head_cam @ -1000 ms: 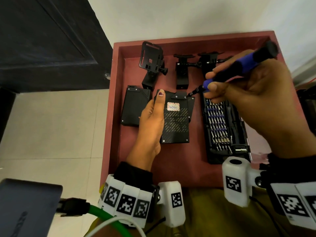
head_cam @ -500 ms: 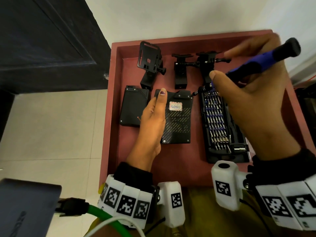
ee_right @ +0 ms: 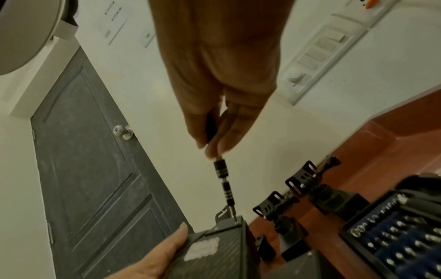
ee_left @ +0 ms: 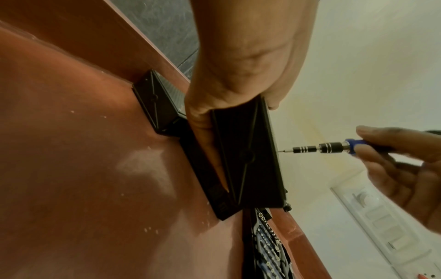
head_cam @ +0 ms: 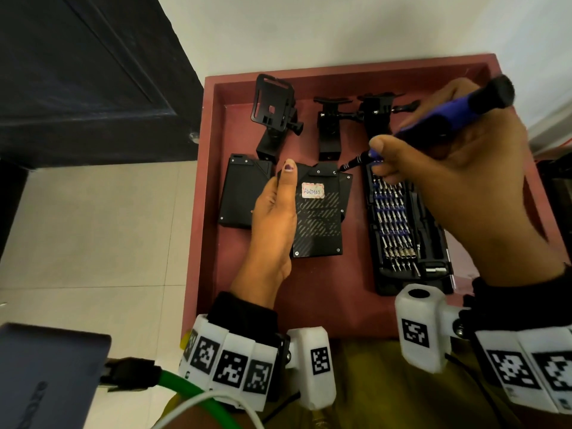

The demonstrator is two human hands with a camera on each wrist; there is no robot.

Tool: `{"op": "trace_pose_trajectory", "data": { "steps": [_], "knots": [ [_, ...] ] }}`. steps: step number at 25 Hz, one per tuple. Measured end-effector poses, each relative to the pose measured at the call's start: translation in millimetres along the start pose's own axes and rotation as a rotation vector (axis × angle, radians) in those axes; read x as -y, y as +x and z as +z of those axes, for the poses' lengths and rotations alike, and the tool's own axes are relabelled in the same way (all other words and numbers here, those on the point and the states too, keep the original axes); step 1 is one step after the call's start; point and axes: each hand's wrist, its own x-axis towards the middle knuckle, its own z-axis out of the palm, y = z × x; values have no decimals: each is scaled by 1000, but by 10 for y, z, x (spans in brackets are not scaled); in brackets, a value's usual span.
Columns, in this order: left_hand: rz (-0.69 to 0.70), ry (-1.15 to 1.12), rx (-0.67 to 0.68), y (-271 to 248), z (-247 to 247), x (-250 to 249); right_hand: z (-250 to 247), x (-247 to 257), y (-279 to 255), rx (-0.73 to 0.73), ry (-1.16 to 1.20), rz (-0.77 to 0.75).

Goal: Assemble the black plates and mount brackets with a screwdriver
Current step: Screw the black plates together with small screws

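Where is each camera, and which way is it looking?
Head: on the person's head, looking down at the red tray; both hands and wrist bands show.
Left wrist: low by the tray, looking along the left hand gripping the black plate.
Right wrist: looking along the right hand down the screwdriver toward a door.
Shared: all three show the screwdriver tip at the plate.

A dark panelled door [head_cam: 80,72] stands to the left of the white wall [head_cam: 309,29], with a round metal knob [ee_right: 122,131] on it. The floor [head_cam: 93,230] beside the tray is pale tile. On the wall hangs a white switch panel [ee_right: 315,56] with a round dial. A grey box [head_cam: 46,379] sits at the lower left, with a green cable [head_cam: 192,394] plugged into it.
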Motion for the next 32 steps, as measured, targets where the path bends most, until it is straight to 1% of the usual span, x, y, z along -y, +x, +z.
{"op": "trace_pose_trajectory", "data": {
  "steps": [3, 5, 7, 9, 10, 13, 15, 17, 22, 24, 25, 27, 29, 30, 32],
  "knots": [
    [19, 0, 1, -1, 5, 9, 39, -50, -12, -176, -98, 15],
    [13, 10, 3, -5, 9, 0, 71, -68, 9, -218, -103, -19],
    [0, 15, 10, -7, 17, -1, 87, -69, 24, -187, -37, -66],
    [-5, 7, 13, -2, 20, 7, 95, -53, 20, -111, 70, -73],
    [-3, 5, 11, 1, 18, 10, 96, -43, 15, -68, 101, -61],
    [-6, -3, 2, 9, -3, 3, 42, -31, 15, 79, 97, 27],
    [-18, -6, -9, 17, -19, -1, -8, -27, 23, 142, 104, 66],
    [-19, -7, -17, 21, -20, 2, -41, -17, 30, 120, 89, 77],
    [8, -3, -12, 11, -4, 20, 3, -13, -18, -93, -169, 38],
    [9, -5, -19, 16, -11, 19, 47, -28, -28, -171, -220, 49],
    [6, -2, -16, 15, -13, 12, 59, -45, -22, -188, -208, 35],
    [-7, -1, -5, 11, -8, 5, 74, -50, 7, -174, -122, -35],
    [-30, -7, 15, -13, 10, -21, 81, -38, 28, -121, 15, -101],
    [-40, -14, 20, -16, 14, -23, 87, -24, 26, -81, 79, -111],
    [-49, -27, 18, -16, 6, -22, 93, 19, 2, -8, 116, -73]
  ]
}}
